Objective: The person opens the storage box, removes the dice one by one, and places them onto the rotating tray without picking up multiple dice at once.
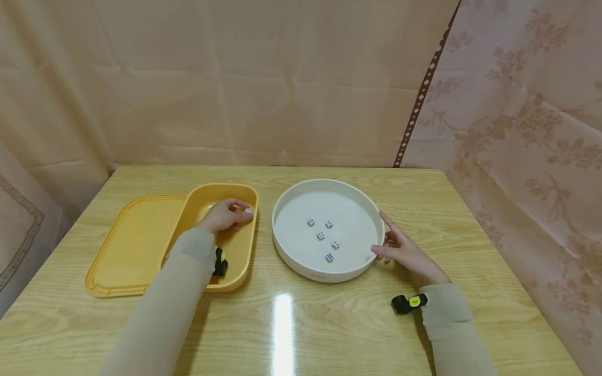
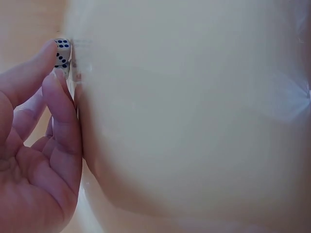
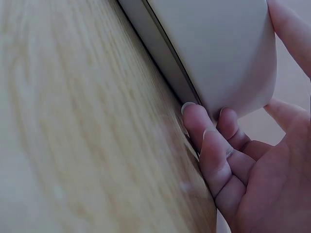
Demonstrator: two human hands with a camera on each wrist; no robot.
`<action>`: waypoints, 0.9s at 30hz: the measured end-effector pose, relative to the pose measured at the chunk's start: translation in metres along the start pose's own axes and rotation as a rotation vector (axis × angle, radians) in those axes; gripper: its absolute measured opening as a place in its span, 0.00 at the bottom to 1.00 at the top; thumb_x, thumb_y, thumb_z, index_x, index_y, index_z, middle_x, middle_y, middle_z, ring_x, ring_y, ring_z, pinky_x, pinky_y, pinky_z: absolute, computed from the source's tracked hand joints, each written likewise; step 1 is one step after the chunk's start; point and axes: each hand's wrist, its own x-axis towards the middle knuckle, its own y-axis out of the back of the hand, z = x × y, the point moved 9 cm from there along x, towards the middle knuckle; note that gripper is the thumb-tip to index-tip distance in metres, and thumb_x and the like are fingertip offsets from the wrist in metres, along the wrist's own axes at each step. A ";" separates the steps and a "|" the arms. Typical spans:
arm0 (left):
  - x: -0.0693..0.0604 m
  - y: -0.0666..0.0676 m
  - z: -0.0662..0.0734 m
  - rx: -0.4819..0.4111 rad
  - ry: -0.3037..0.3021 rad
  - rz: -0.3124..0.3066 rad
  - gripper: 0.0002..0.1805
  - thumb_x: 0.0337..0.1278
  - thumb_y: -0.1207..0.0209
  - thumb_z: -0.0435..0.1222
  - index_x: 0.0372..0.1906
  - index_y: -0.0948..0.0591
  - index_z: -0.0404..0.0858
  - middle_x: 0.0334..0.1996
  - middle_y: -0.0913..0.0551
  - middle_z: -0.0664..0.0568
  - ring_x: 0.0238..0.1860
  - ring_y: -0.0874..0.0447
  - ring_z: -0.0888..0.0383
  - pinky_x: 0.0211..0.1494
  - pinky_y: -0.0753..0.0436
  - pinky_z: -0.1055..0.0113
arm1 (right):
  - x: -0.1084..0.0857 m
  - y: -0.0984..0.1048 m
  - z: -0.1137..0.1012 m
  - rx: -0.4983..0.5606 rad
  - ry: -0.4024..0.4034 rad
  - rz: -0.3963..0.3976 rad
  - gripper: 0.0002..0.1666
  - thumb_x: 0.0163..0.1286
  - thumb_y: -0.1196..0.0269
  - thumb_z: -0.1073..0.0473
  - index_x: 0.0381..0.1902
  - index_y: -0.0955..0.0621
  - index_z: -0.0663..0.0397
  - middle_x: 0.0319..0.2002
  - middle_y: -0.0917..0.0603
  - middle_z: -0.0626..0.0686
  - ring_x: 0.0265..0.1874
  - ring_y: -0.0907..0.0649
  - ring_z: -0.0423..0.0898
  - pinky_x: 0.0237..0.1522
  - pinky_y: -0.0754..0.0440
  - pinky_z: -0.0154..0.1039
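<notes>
My left hand (image 1: 227,215) reaches into the yellow box (image 1: 256,230) and pinches a white dotted die (image 1: 248,211) close to the box's right wall. In the left wrist view, thumb and fingertips hold the die (image 2: 62,46) by its sides; whether a second one sits under it I cannot tell. A round white tray (image 1: 301,266) stands to the right of the box, with several white dice (image 1: 321,236) lying in its middle. My right hand (image 1: 402,251) grips the tray's right edge, thumb over the rim. The right wrist view shows fingers curled low against the tray's outer wall (image 3: 223,58).
A flat yellow lid (image 1: 136,245) lies left of the box, partly against it. Black wrist cameras sit on both wrists, the right one (image 1: 408,303) above the wooden table (image 1: 338,329). Curtain cloth (image 1: 282,83) hangs behind the table and along its right side.
</notes>
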 end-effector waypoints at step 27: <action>-0.004 0.000 0.000 -0.039 0.037 0.004 0.19 0.59 0.33 0.33 0.50 0.25 0.28 0.35 0.24 0.49 0.23 0.20 0.65 0.31 0.16 0.74 | -0.002 0.000 -0.001 -0.008 0.004 0.003 0.56 0.69 0.35 0.55 0.80 0.59 0.34 0.44 0.25 0.60 0.33 0.21 0.44 0.34 0.20 0.36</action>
